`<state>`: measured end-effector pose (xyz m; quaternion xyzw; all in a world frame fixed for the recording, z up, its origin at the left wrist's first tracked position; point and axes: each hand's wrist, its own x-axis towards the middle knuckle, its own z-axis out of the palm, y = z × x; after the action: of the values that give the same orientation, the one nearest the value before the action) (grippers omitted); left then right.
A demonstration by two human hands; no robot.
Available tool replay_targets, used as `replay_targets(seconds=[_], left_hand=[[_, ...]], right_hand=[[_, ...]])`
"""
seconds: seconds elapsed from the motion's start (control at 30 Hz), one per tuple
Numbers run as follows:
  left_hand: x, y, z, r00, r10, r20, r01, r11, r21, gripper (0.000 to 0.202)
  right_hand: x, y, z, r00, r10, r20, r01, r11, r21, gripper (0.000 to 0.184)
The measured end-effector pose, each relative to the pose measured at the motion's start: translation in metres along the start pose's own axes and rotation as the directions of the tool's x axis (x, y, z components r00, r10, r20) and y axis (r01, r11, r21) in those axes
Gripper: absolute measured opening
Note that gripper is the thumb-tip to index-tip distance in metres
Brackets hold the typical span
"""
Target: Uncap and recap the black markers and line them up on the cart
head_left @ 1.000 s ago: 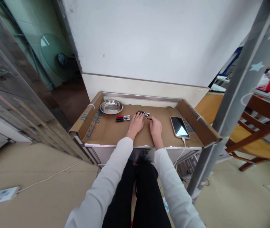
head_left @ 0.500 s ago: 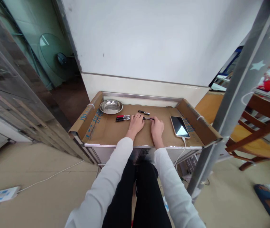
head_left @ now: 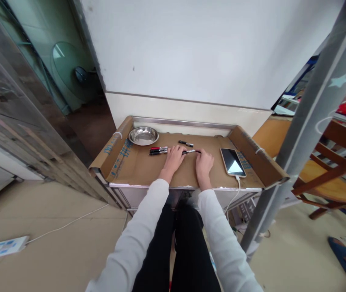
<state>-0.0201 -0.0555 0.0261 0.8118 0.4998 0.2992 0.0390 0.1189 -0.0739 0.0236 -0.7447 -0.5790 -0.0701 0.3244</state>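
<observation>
Your left hand (head_left: 174,158) and right hand (head_left: 205,162) pinch a black pen (head_left: 191,151), so a slip could scatter the grouped pens (head_left: 158,152) left of them.

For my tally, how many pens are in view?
5 distinguishable: a red pen and two black pens beside the left hand, one lone pen farther back, another pen between that hand and the right hand. Hands may hide more.
</observation>
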Motion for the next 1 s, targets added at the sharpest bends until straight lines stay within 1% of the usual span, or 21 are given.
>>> replay_targets(seconds=[0.13,0.23,0.33,0.4,0.5,0.57,0.63,0.7,0.73,0.77,0.8,0.83,0.9,0.97,1.0], left_hand=[[-0.001,0.002,-0.003,0.999,0.026,-0.019,-0.027,1.0,-0.011,0.019],[-0.001,0.002,-0.003,0.998,0.019,-0.056,-0.019,1.0,-0.006,0.019],[-0.002,0.002,-0.003,0.994,-0.021,-0.105,0.023,1.0,0.018,0.018],[-0.002,0.002,-0.004,0.993,-0.027,-0.114,0.029,0.999,0.018,0.019],[-0.003,0.002,-0.004,0.996,0.014,-0.09,-0.015,1.0,-0.008,0.02],[-0.002,0.001,-0.005,0.995,0.012,-0.1,-0.014,1.0,-0.025,0.019],[-0.002,0.002,-0.005,0.992,-0.022,-0.125,0.018,0.999,-0.035,0.018],[-0.003,0.003,-0.008,0.987,-0.06,-0.146,0.055,0.998,-0.041,0.019],[-0.005,0.004,-0.011,0.984,-0.082,-0.159,0.077,0.996,-0.04,0.019],[-0.008,0.005,-0.014,0.977,-0.112,-0.18,0.107,0.994,-0.037,0.02],[-0.012,0.006,-0.018,0.967,-0.146,-0.206,0.143,0.989,-0.031,0.022],[-0.017,0.007,-0.021,0.952,-0.192,-0.237,0.192,0.981,-0.022,0.023],[-0.028,0.008,-0.028,0.912,-0.295,-0.286,0.306,0.952,-0.003,0.025],[-0.038,0.007,-0.031,0.875,-0.378,-0.303,0.403,0.915,0.021,0.025],[-0.042,0.006,-0.031,0.864,-0.404,-0.3,0.435,0.899,0.041,0.026]], right_hand=[[0.0,-0.002,-0.003,0.997,-0.081,0.016,0.08,0.996,0.028,0.029],[0.0,-0.003,-0.005,0.997,-0.071,-0.017,0.072,0.996,0.049,0.03],[-0.001,-0.003,-0.007,0.997,-0.047,-0.059,0.052,0.995,0.083,0.031],[-0.001,-0.003,-0.006,0.995,-0.063,-0.072,0.07,0.993,0.099,0.031],[0.0,-0.002,-0.004,0.99,-0.128,-0.066,0.136,0.981,0.14,0.032],[0.0,-0.002,-0.003,0.978,-0.202,-0.058,0.21,0.955,0.208,0.034],[0.0,-0.003,-0.004,0.945,-0.325,-0.044,0.322,0.894,0.312,0.043],[-0.001,-0.004,-0.005,0.892,-0.452,-0.026,0.422,0.808,0.411,0.061],[-0.002,-0.004,-0.005,0.874,-0.486,-0.023,0.444,0.778,0.445,0.069],[-0.002,-0.004,-0.005,0.868,-0.496,-0.021,0.449,0.766,0.461,0.073],[-0.001,-0.004,-0.004,0.877,-0.48,-0.024,0.436,0.773,0.46,0.074],[-0.001,-0.004,-0.002,0.892,-0.451,-0.024,0.413,0.794,0.446,0.072],[0.001,-0.003,0.002,0.912,-0.41,0.009,0.376,0.844,0.382,0.056],[0.002,-0.002,0.007,0.914,-0.398,0.084,0.359,0.885,0.296,0.038],[0.001,-0.002,0.009,0.911,-0.396,0.119,0.358,0.899,0.252,0.034]])
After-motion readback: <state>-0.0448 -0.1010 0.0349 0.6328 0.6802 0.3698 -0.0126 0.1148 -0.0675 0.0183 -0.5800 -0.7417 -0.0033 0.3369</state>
